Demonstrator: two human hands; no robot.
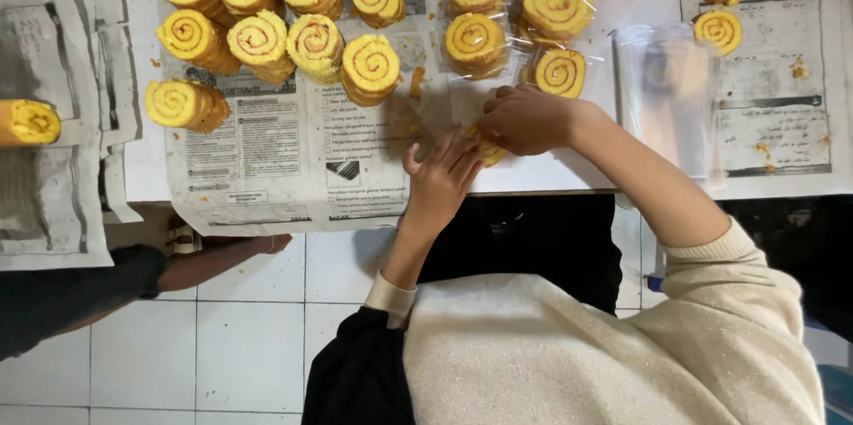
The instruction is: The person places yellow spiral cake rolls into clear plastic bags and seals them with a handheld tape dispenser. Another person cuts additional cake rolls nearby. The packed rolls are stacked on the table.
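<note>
Head view: both hands (484, 154) press a yellow roll slice (488, 152) in a clear wrapper.

Both hands meet at the near edge of the table (551, 181); the right hand (526, 120) lies on a roll slice (487, 151), the left hand (442, 178) just beside and before it; behind them to the left stand stacked slices (267, 12) on newspaper (267, 158); behind the right hand lie bagged slices (520, 16); to its right a stack of clear bags (666, 96); at the far left another person's arm (133, 274) reaches under the table's edge.
</note>
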